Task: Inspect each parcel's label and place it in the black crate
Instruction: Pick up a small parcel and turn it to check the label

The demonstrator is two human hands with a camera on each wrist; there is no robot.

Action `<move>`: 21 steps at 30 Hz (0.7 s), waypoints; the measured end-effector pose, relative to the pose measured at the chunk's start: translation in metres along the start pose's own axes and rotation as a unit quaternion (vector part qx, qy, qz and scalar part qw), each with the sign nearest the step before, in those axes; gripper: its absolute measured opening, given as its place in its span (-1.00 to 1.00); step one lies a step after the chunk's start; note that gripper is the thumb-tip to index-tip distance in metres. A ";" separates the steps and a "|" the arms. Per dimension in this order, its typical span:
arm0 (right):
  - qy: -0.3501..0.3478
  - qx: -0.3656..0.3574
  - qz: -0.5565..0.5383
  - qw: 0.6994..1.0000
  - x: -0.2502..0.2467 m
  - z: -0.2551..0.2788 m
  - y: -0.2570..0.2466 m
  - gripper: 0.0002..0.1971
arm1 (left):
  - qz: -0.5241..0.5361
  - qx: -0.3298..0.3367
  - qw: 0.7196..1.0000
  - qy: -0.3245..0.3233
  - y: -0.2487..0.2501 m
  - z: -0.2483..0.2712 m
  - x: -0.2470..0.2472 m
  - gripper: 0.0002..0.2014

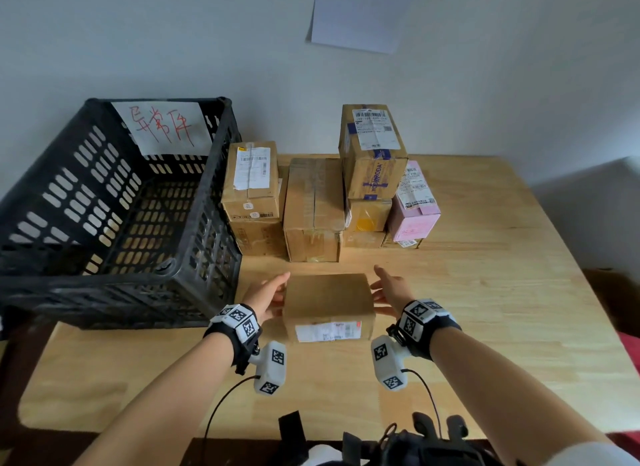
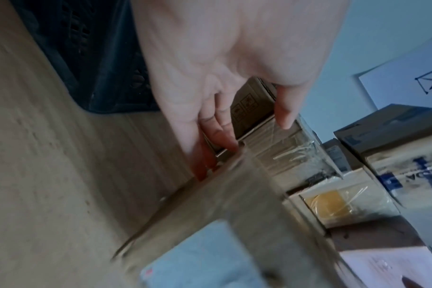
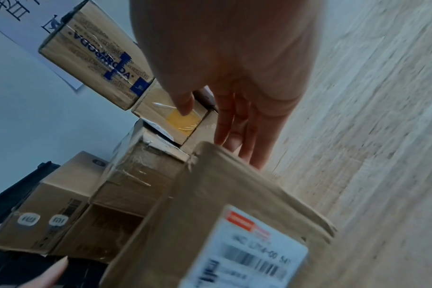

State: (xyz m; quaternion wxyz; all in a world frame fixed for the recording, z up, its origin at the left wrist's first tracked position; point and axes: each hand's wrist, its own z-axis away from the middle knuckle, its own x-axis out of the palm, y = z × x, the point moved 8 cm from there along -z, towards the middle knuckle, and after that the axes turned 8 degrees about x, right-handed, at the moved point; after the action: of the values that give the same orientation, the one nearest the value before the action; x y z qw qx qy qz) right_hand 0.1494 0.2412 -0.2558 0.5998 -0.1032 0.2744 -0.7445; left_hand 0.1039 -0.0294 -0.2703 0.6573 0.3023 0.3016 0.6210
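Observation:
A brown cardboard parcel (image 1: 329, 301) sits between my two hands over the middle of the wooden table (image 1: 485, 292); whether it rests on the table I cannot tell. Its white label (image 1: 327, 331) is on the face turned towards me. My left hand (image 1: 268, 294) lies against its left side with straight fingers, and my right hand (image 1: 389, 289) lies along its right side the same way. In the left wrist view, the left hand (image 2: 205, 109) runs beside the parcel (image 2: 234, 204). In the right wrist view, the right hand (image 3: 234, 97) reaches past the parcel (image 3: 210, 194) and its barcode label (image 3: 254, 253). The black crate (image 1: 104, 285) stands at the left, with no parcel visible inside.
Several more parcels are stacked at the back: a labelled box (image 1: 252, 181), a taped box (image 1: 313, 205), a tall box with blue tape (image 1: 372, 150) and a pink box (image 1: 414, 205). A paper sign with red writing (image 1: 161, 127) hangs inside the crate.

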 end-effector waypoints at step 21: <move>-0.010 -0.012 0.262 0.965 0.014 -0.009 0.007 -0.61 | -0.134 -0.051 0.988 -0.056 -0.020 -0.009 0.005 -0.03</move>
State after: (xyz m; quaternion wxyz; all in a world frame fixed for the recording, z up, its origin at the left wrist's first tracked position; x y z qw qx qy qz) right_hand 0.1475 0.2297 -0.2693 0.7753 -0.0422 0.2948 -0.5570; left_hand 0.1101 -0.0254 -0.2916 0.7648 0.2599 0.2700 0.5241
